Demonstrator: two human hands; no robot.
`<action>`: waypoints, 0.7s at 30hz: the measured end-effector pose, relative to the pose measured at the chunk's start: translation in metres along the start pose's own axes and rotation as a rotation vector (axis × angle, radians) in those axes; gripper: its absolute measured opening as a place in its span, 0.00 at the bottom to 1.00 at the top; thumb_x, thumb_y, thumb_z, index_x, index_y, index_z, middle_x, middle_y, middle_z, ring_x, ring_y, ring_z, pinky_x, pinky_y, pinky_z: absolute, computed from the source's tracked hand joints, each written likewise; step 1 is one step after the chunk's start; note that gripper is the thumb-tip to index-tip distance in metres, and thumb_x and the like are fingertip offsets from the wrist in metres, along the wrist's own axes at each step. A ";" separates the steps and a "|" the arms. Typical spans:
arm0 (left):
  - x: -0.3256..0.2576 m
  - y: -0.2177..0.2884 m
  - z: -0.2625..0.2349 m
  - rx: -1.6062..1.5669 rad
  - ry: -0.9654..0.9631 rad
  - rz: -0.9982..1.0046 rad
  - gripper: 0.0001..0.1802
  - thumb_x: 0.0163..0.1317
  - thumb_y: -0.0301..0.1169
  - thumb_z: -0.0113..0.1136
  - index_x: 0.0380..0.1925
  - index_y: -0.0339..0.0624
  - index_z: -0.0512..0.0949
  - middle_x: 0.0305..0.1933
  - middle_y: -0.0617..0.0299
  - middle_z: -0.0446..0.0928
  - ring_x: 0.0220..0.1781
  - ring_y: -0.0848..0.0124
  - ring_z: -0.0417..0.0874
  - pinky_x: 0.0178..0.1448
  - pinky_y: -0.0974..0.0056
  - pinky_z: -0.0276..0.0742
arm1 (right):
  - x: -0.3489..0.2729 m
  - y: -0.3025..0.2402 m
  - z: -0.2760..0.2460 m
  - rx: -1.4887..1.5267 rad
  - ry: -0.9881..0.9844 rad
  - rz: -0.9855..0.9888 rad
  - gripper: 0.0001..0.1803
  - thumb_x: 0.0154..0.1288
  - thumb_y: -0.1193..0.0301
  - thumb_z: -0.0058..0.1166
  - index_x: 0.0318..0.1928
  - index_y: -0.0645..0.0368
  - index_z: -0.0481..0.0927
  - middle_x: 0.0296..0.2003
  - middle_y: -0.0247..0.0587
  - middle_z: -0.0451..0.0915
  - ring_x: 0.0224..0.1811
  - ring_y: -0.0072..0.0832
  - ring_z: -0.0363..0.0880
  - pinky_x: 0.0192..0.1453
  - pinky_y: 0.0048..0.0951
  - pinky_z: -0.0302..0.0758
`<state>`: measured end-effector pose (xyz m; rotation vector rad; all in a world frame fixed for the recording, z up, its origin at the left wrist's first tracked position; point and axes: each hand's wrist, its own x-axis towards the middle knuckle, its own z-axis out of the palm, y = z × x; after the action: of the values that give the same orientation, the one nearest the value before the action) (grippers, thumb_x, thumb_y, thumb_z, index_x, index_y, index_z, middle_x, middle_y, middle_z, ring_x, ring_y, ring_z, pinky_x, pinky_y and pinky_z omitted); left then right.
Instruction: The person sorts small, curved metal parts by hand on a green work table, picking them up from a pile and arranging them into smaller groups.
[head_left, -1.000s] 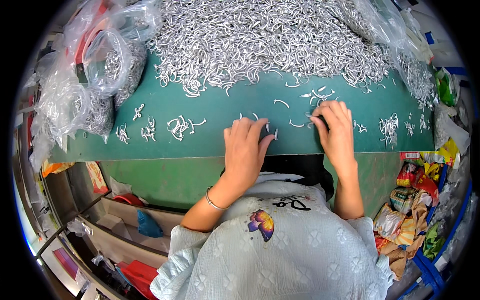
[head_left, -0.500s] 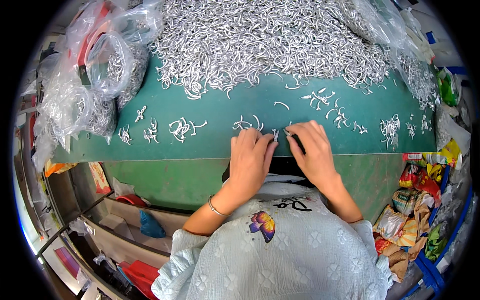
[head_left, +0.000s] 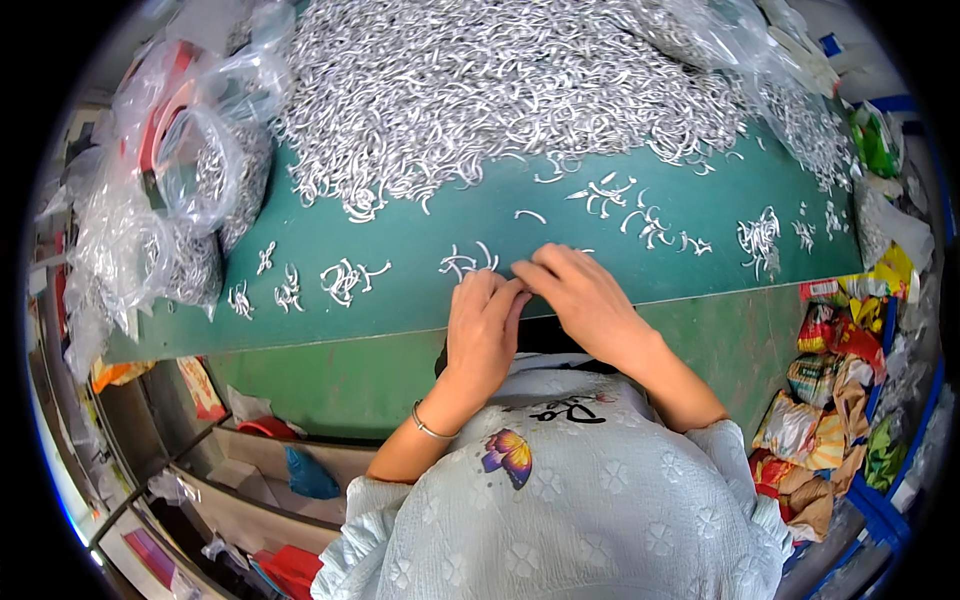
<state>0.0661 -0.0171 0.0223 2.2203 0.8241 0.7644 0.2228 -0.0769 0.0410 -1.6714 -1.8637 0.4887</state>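
Observation:
My left hand [head_left: 483, 325] and my right hand [head_left: 580, 300] meet at their fingertips over the front edge of the green table [head_left: 400, 312]. Both are closed in a pinch on small silver metal pieces, which the fingers now almost wholly hide. Just beyond my left hand lies a small group of curved silver pieces [head_left: 468, 260]. One single curved piece [head_left: 530, 215] rests farther off. A big heap of the same kind of curved silver metal pieces [head_left: 500, 90] covers the far part of the table.
Clear plastic bags [head_left: 190, 240] of metal pieces and a red basket [head_left: 165, 110] crowd the left end. Small clusters [head_left: 345, 280] lie along the front, with a denser pile [head_left: 760, 240] at right. Another clear bag [head_left: 800, 120] stands far right; colourful packages [head_left: 815, 370] are beside the table.
My right hand has moved left, and its fingertips now meet those of my left hand. The silver piece that showed at my left fingertips is now covered. The whole view has shifted slightly.

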 end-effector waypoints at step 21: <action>0.008 0.019 -0.005 -0.015 0.135 -0.103 0.11 0.52 0.14 0.66 0.35 0.37 0.81 0.27 0.61 0.68 0.29 0.67 0.68 0.36 0.64 0.67 | -0.141 0.113 -0.137 -0.241 0.906 0.743 0.04 0.63 0.79 0.59 0.38 0.65 0.81 0.30 0.38 0.77 0.30 0.22 0.74 0.35 0.24 0.71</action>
<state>0.0737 -0.0210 0.0412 2.1129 0.9867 0.8746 0.4033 -0.2144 0.0509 -2.2067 -0.6433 -0.2358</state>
